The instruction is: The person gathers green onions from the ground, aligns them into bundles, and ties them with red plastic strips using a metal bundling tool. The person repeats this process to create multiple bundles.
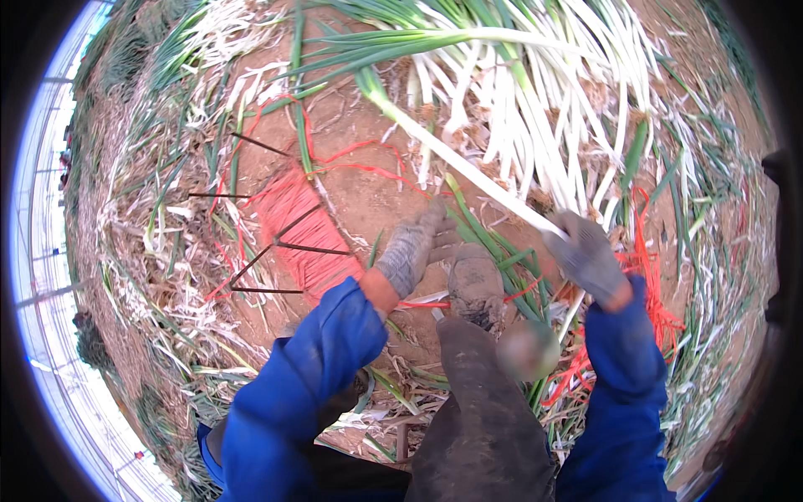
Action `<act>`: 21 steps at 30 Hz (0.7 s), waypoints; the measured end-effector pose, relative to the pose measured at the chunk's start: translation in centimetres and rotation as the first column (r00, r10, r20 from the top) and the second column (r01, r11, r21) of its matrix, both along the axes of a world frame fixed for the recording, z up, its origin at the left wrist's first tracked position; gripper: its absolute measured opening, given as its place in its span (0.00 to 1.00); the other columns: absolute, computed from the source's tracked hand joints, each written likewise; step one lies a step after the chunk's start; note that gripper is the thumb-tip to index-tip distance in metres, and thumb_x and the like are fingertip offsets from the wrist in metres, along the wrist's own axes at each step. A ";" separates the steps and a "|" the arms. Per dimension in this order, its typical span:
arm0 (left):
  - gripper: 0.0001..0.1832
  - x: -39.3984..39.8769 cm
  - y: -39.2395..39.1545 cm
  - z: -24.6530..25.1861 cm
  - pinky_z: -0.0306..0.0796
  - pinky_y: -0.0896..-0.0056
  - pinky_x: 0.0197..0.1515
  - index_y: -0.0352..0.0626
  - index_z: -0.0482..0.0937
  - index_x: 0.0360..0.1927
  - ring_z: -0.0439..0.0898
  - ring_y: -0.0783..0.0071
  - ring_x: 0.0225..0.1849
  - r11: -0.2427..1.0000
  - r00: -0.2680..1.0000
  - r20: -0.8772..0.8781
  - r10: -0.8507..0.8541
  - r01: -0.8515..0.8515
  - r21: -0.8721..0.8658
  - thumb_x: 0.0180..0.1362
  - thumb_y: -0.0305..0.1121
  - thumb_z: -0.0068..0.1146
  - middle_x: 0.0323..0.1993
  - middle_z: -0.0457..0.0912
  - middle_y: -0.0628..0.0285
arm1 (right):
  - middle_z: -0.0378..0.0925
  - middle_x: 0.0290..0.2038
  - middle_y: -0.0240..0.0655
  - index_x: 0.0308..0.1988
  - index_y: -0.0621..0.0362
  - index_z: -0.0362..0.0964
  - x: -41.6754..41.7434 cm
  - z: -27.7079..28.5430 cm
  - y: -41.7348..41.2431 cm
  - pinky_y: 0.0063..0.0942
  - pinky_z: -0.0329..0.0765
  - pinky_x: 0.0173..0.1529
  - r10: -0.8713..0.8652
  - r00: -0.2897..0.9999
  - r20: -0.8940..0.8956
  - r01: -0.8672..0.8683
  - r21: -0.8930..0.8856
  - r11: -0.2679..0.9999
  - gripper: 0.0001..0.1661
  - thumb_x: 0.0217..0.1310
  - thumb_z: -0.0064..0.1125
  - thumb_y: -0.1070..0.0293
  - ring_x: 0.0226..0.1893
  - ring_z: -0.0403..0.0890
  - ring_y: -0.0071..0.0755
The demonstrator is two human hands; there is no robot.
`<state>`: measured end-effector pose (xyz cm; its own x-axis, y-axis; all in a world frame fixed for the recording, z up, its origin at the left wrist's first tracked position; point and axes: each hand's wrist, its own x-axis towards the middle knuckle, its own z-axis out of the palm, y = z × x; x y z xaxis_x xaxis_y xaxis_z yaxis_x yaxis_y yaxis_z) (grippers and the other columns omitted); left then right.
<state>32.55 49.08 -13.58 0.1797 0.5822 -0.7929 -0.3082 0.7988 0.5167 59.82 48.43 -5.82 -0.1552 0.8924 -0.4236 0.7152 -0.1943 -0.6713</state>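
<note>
My right hand point(584, 254), in a grey knit glove, is closed around the root end of one long spring onion point(464, 166). The stalk slants up and left from my fist, its white shaft bare and its green leaves towards the pile. My left hand point(423, 241), also gloved, reaches forward over the soil with its fingers extended and no object visible in it. Just beyond its fingertips runs a thin red plastic string point(376, 169). A heap of spring onions point(527, 113) lies ahead, white shafts and brown roots towards me.
A bundle of red string point(307, 232) wound on a dark metal frame point(313, 249) lies on the left. Tangled red string point(652, 295) lies by my right arm. My dusty shoe point(477, 282) stands between my hands beside green leaves point(495, 245). Peelings point(144, 207) litter the left ground.
</note>
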 end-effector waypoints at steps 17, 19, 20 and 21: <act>0.21 2.6 -0.7 14.0 0.75 0.54 0.48 0.37 0.74 0.52 0.80 0.63 0.42 0.797 0.816 0.577 -0.035 -0.326 0.509 0.68 0.46 0.51 0.38 0.81 0.58 | 0.81 0.34 0.46 0.47 0.60 0.75 8.1 -5.1 -16.7 0.39 0.79 0.40 0.085 0.983 -0.163 -0.074 0.069 0.995 0.20 0.60 0.61 0.59 0.36 0.84 0.49; 0.23 2.2 0.7 15.2 0.75 0.52 0.49 0.38 0.74 0.54 0.81 0.61 0.42 0.675 0.879 0.463 -0.112 -0.275 0.685 0.67 0.47 0.51 0.39 0.82 0.56 | 0.80 0.30 0.41 0.46 0.61 0.74 4.9 -2.7 -13.1 0.33 0.78 0.35 -0.105 0.976 -0.189 0.095 -0.061 0.994 0.19 0.63 0.58 0.58 0.31 0.84 0.40; 0.23 2.0 1.6 15.8 0.75 0.52 0.50 0.38 0.73 0.55 0.81 0.61 0.42 0.631 0.916 0.386 -0.106 -0.238 0.738 0.67 0.47 0.52 0.39 0.82 0.55 | 0.79 0.27 0.39 0.46 0.61 0.74 3.1 -1.8 -11.4 0.29 0.77 0.33 -0.225 0.923 -0.313 0.159 -0.222 0.962 0.19 0.65 0.56 0.57 0.29 0.82 0.33; 0.24 2.1 2.5 15.9 0.75 0.53 0.50 0.37 0.73 0.56 0.81 0.60 0.42 0.585 0.942 0.318 -0.103 -0.201 0.785 0.67 0.47 0.53 0.40 0.82 0.54 | 0.77 0.25 0.36 0.46 0.61 0.74 1.5 -0.9 -9.8 0.26 0.76 0.31 -0.359 0.844 -0.399 0.203 -0.381 0.902 0.19 0.66 0.53 0.56 0.27 0.81 0.27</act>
